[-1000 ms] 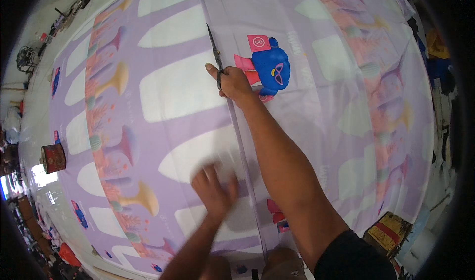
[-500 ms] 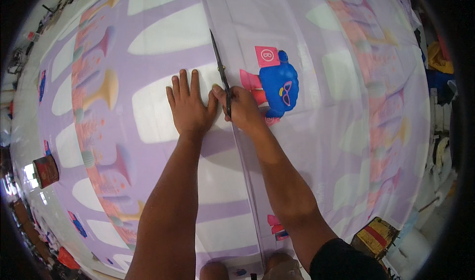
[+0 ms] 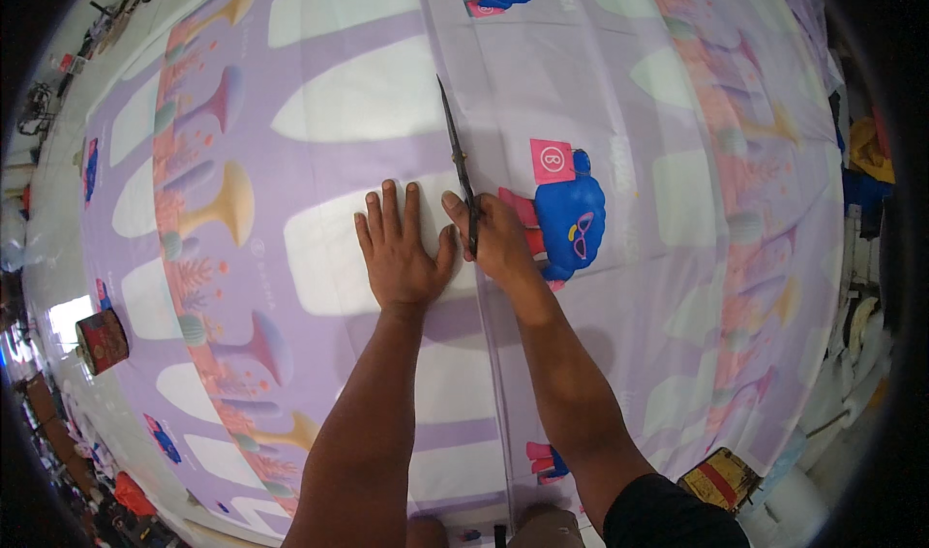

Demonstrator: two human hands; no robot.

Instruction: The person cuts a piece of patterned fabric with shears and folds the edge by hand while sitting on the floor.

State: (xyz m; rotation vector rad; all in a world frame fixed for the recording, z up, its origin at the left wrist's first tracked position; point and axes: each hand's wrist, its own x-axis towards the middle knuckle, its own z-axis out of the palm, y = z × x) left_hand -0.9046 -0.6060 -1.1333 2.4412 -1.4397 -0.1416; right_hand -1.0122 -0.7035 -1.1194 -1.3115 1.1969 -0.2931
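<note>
Far left: rusty reddish can (image 3: 102, 342) on pale glossy floor or surface (cannot tell which), just beside the printed sheet's edge. Orange-red item (image 3: 134, 495) lower left, kind unclear. Purple printed sheet (image 3: 290, 170) spreads across most of the view, with white shapes and a coral-like strip.

Left hand (image 3: 402, 258) lies palm down on a white shape, fingers (image 3: 390, 204) spread and straight, gripping nothing; thumb points toward the scissors, just beside the right hand.

Scissors (image 3: 459, 151) next, dark, lying along the long line down the sheet's middle, tips pointing away from the person. Blades look nearly together; cannot tell if fabric sits between. Handles are inside the right-hand fingers, blades extending beyond them.

Right hand (image 3: 498, 243) curls around the handles, thumb on the left side. Just right of it, blue character print (image 3: 571, 224). Dark sleeve (image 3: 673, 514) at lower right, then yellow tin with red band (image 3: 719, 480) by the sheet's near edge. Far right: yellow cloth-like item (image 3: 871, 156).
</note>
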